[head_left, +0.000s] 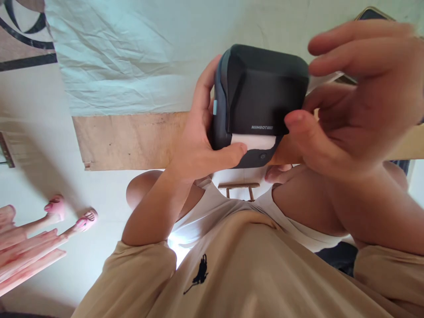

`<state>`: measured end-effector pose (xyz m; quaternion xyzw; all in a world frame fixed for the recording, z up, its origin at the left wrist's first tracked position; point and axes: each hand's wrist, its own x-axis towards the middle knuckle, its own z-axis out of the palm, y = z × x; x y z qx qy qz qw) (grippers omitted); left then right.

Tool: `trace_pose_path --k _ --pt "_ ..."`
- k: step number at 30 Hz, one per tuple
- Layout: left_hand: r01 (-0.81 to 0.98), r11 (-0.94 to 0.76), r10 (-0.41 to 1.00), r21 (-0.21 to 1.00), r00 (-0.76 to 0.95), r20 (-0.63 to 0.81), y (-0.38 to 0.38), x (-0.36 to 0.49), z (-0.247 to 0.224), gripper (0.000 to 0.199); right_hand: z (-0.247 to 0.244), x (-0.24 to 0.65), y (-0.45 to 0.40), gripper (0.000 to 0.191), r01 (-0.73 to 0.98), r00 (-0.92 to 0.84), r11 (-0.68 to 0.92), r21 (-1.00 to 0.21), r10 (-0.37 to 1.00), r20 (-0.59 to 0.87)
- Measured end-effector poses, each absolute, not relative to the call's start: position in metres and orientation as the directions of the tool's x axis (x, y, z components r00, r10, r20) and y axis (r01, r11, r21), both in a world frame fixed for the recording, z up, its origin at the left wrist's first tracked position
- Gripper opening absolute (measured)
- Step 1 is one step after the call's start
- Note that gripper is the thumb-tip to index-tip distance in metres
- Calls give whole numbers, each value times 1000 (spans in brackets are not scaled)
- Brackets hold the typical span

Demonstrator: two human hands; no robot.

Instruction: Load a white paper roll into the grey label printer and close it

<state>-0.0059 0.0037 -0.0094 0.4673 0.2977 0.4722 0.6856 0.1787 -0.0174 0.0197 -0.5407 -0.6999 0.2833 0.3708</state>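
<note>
A black label printer (265, 95) marked NIIMBOT is held up in front of me, above the wooden edge of the table. My left hand (202, 137) grips its left side, with the thumb on the white label strip (260, 141) that shows at the printer's slot. A round power button (263, 156) sits below the strip. On the right, my right hand (357, 97) has its fingers apart; the thumb is at the lid's lower right corner and a fingertip is near the right side.
A pale wrinkled cloth (132, 57) covers the table, which has a bare wooden edge (132, 140). At the top right lies a dark phone-like object (372, 14), partly hidden. Another person's feet in pink sandals (88, 219) are at the lower left. A wooden stool (240, 186) shows below.
</note>
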Motion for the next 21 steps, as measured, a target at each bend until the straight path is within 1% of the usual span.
trace_pose_path --k 1,2,3,4,6,8,11,13,14,17,21 --pt "-376 142 933 915 359 3 1 -3 -6 57 15 174 -19 45 538 -160 366 -760 929 334" --pt "-370 182 944 911 325 -56 -1 -1 -2 50 11 171 -19 45 522 -181 448 -726 890 420" --pt "-346 213 953 914 278 -117 -3 1 2 43 8 170 -19 44 502 -202 496 -708 864 462" --pt "-315 235 957 919 238 -164 -4 3 4 38 6 170 -18 44 483 -220 508 -713 859 462" --pt "-245 275 952 930 205 -227 -4 4 7 35 5 171 -17 44 472 -244 476 -742 879 409" --pt "-222 279 943 934 245 -224 -3 3 6 37 7 171 -16 42 485 -262 461 -743 887 379" --pt "-210 265 947 941 241 -213 -1 0 3 32 9 170 -15 39 521 -264 415 -746 910 322" --pt "-209 260 951 943 225 -212 0 -1 4 29 8 169 -15 38 532 -259 406 -743 913 314" --pt "-212 275 944 938 246 -221 1 -1 5 29 7 169 -15 38 530 -255 410 -743 912 321" --pt "-301 300 922 905 336 -194 2 -1 6 31 2 170 -13 39 508 -244 410 -757 912 330" --pt "-457 277 935 845 330 -129 5 0 0 33 -1 171 -13 41 492 -261 401 -773 915 308"
